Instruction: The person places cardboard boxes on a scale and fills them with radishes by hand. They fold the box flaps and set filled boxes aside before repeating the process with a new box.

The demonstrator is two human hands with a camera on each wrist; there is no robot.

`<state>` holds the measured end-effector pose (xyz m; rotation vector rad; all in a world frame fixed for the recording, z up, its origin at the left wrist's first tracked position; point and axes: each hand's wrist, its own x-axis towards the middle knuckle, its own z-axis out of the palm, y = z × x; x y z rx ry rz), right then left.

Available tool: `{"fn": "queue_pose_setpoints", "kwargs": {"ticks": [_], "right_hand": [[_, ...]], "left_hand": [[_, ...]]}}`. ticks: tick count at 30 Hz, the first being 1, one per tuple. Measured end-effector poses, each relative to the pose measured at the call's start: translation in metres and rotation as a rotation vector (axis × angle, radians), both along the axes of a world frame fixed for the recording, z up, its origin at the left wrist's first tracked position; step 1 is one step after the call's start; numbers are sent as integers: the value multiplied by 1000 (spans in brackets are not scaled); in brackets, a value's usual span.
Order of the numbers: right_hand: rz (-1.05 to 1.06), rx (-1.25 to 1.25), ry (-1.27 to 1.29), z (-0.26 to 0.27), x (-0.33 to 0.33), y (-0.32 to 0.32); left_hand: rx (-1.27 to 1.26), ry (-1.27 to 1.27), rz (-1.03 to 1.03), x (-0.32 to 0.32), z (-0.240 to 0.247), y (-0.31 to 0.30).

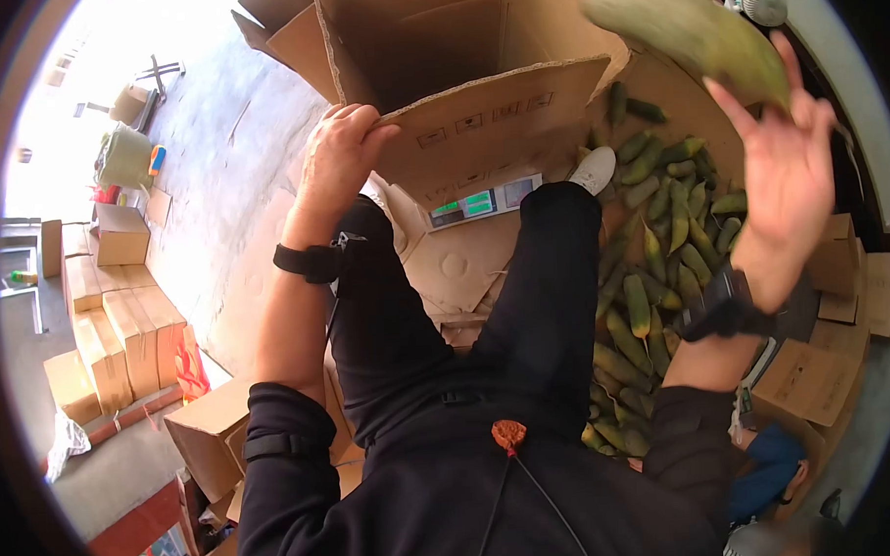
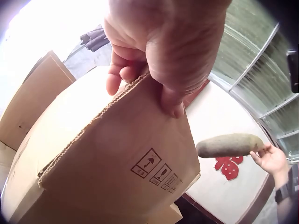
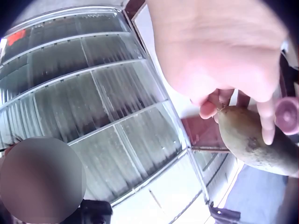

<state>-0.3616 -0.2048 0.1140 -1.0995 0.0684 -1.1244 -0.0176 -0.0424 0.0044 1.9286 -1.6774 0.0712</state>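
Observation:
My left hand [image 1: 348, 154] grips the upper edge of a large open cardboard box [image 1: 498, 119], its thumb on the printed outer face in the left wrist view. Raised at the upper right, my right hand [image 1: 789, 168] holds a big green radish [image 1: 691, 34] by one end, with the other end pointing toward the box. Up close in the right wrist view, the radish [image 3: 254, 140] has a brownish scuff and a finger lies along its side. A pile of green radishes [image 1: 678, 211] lies on the floor to the right of my legs.
A scale with lit green displays [image 1: 477, 204] sits below the box. My white shoe [image 1: 593, 170] is beside the pile. Stacked cartons [image 1: 123, 328] stand at the left, with more cartons [image 1: 811, 378] at the right. A small white fan [image 1: 761, 2] is at the top right.

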Motion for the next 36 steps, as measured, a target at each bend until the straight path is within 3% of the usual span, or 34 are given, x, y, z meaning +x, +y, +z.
{"fn": "queue_pose_setpoints", "kwargs": {"ticks": [4, 7, 8, 9, 10, 11, 12, 13, 16, 17, 20, 22, 23, 24, 28, 31, 36], "right_hand": [[-254, 97, 77, 6, 92, 15], [-345, 188, 431, -36, 126, -21], [-379, 20, 539, -44, 133, -17], [-801, -835, 447, -91, 156, -58], [-867, -1003, 625, -87, 142, -30], [-893, -1058, 807, -122, 161, -49], [-662, -455, 987, -102, 151, -21], [-715, -452, 970, -94, 144, -8], [-483, -245, 779, -85, 123, 3], [-496, -227, 783, -90, 115, 3], [-615, -300, 480, -112, 86, -6], [-572, -80, 622, -115, 39, 10], [-677, -134, 791, -130, 18, 10], [-633, -48, 739, -154, -2, 11], [-564, 178, 1190, -238, -104, 48], [-660, 231, 1474, -299, -170, 100], [-471, 601, 1728, -381, -265, 218]], "left_hand": [[25, 19, -31, 11, 1, 2], [37, -23, -21, 13, -2, 4], [27, 1, -19, 9, -1, 5], [34, 3, -13, 9, -3, 5], [43, 6, -19, 11, -6, 5], [41, -13, -19, 12, -9, 5], [42, -31, -13, 11, -11, 6], [15, -22, -21, 8, -14, 6], [56, 17, -2, 17, -20, 11], [91, 29, 18, 19, -21, 10], [37, -18, 12, 21, -25, 12], [60, 57, 4, 18, -24, 14], [61, 26, 29, 15, -23, 14], [62, -6, 53, 12, -23, 14], [105, 67, 73, 23, -30, 13], [78, 123, 80, 26, -33, 13], [97, 88, 112, 34, -37, 13]]}}
